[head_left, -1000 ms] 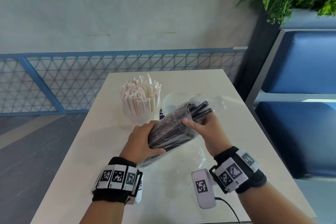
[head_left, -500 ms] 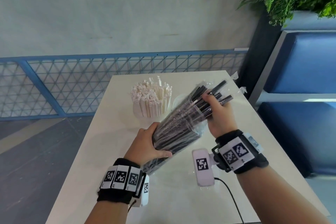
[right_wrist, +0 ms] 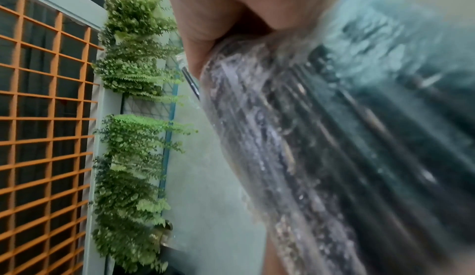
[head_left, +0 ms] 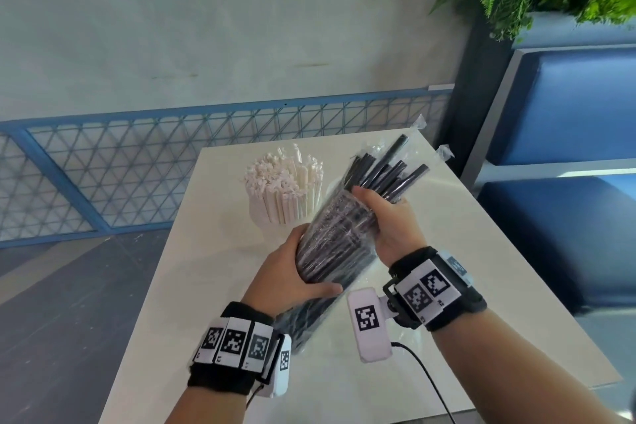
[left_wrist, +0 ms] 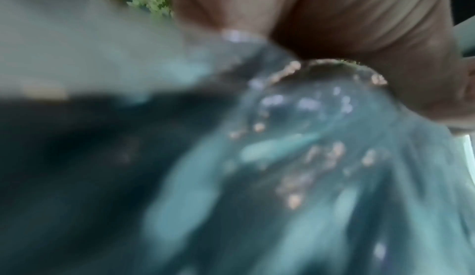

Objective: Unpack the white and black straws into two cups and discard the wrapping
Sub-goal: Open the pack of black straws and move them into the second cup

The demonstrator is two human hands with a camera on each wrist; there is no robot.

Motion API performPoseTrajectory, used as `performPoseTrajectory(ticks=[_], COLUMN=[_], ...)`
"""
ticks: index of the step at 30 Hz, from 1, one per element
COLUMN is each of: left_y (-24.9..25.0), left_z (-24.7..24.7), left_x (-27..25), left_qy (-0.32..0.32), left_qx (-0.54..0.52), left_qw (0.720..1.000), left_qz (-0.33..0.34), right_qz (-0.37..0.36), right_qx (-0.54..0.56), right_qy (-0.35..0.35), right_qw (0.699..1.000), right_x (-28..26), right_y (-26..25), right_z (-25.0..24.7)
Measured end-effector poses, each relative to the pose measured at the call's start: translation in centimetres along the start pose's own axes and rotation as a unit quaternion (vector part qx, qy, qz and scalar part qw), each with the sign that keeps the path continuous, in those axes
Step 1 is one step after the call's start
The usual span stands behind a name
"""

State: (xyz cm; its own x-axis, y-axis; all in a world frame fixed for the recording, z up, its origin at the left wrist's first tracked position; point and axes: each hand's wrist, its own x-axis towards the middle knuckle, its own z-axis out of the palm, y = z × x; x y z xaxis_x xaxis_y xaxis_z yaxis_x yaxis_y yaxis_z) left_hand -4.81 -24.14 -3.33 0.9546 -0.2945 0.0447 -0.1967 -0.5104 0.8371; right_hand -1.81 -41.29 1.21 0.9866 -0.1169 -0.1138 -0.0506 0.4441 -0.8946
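You hold the black straws (head_left: pixel 339 241), still in their clear wrapping (head_left: pixel 418 122), tilted above the table (head_left: pixel 481 251). Your left hand (head_left: pixel 289 277) grasps the lower part, your right hand (head_left: pixel 389 225) the upper. Just beyond stands the cup of white straws (head_left: pixel 284 189). No writing is legible.

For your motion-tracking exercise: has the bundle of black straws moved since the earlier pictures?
Yes. The black straws tilted more upright, their tips rising past the cup of white straws.
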Motion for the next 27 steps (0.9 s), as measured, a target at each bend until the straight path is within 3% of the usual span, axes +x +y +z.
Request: performPoseTrajectory(ticks=[5,17,22,27], left_y=[1.6,1.6,2.6,2.7], left_z=[1.2,2.0,2.4,2.9], left_x=[0.7,1.6,1.4,1.7], left_qy=[0.052,0.043,0.085,0.124], left_qx=[-0.023,0.010,-0.003,-0.009], left_qw=[0.998,0.999,0.996,0.992], left_qz=[-0.009,-0.024,-0.010,-0.012], right_qz=[0.033,0.013,0.003,0.056], right_qx=[0.025,0.040,0.026,0.012], right_qy=[-0.011,0.029,-0.022,-0.048], right_qw=[0.999,0.999,0.999,0.997], right_x=[-0.6,2.8,2.5,1.1], right_y=[0.9,-2.9,-2.7,-0.1], right_z=[0.4,-1.6,-1.3,-0.9])
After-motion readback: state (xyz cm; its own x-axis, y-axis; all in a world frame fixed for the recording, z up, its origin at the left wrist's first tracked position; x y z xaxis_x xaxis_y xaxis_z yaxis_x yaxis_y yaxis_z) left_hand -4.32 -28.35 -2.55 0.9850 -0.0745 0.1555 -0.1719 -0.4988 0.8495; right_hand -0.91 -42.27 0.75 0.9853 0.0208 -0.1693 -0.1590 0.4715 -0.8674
